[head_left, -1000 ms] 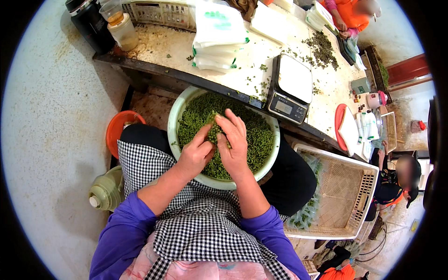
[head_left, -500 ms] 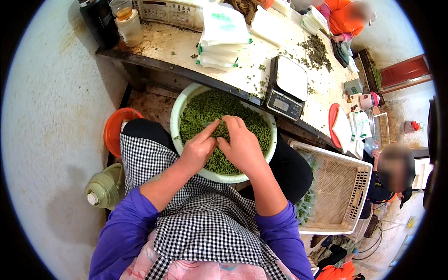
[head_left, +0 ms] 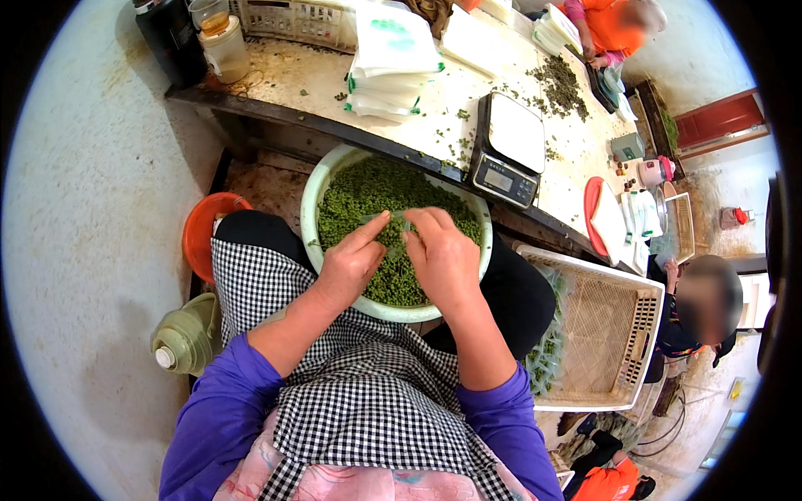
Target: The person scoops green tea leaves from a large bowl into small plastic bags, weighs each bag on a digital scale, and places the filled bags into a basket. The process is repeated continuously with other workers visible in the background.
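Head view: left hand [head_left: 345, 269] and right hand [head_left: 443, 255], fingertips close, flank apparent clear film [head_left: 396, 224]; whether either pinches it, I cannot tell. Steady, low work over the green berries [head_left: 363, 194] filling the pale tub [head_left: 310, 219] should catch spills; a scale [head_left: 505, 182] stands beyond.

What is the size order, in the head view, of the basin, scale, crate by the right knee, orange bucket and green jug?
1. Basin
2. Crate, partly hidden
3. Scale
4. Orange bucket and green jug look alike; unranked, the bucket being partly covered
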The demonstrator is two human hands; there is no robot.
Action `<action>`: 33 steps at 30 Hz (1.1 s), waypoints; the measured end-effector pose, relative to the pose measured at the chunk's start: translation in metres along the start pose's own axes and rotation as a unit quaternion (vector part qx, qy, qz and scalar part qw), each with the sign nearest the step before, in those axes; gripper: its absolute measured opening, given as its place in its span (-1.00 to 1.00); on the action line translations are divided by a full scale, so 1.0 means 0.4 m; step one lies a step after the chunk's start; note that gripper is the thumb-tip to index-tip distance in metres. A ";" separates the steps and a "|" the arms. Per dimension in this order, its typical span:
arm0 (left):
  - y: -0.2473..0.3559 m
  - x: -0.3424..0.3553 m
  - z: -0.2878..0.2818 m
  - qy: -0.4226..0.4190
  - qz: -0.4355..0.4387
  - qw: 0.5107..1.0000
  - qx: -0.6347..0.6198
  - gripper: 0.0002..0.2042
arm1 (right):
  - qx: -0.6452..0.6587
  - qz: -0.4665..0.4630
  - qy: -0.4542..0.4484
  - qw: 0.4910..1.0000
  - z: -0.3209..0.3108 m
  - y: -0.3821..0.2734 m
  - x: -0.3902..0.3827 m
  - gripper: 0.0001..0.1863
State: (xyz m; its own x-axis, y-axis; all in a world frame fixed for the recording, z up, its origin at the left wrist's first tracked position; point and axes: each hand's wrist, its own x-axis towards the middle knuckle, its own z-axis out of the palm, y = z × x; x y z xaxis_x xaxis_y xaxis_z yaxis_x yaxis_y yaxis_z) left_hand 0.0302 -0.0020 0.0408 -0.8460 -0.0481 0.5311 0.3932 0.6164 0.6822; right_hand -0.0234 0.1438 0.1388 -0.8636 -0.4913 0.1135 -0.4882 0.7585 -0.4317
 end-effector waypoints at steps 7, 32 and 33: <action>-0.002 0.003 -0.001 -0.012 0.035 0.999 0.031 -0.85 | 0.210 0.013 -0.011 0.978 0.041 0.021 0.001 -0.52; -0.044 0.026 0.026 -0.041 -0.436 0.779 -0.448 -0.39 | 0.438 0.192 -0.047 0.877 0.032 0.188 -0.005 -0.88; -0.036 0.036 0.022 -0.060 -0.475 0.720 -0.502 -0.37 | 0.486 0.181 -0.045 0.854 0.046 0.185 -0.013 -0.87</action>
State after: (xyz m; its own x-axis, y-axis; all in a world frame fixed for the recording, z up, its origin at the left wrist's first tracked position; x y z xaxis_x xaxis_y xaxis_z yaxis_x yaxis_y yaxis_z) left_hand 0.0091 -0.0045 0.0343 -0.9062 0.0315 -0.4216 -0.3725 -0.5313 0.7609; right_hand -0.0527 0.1947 0.0899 -0.9012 -0.3635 -0.2359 0.1823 0.1758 -0.9674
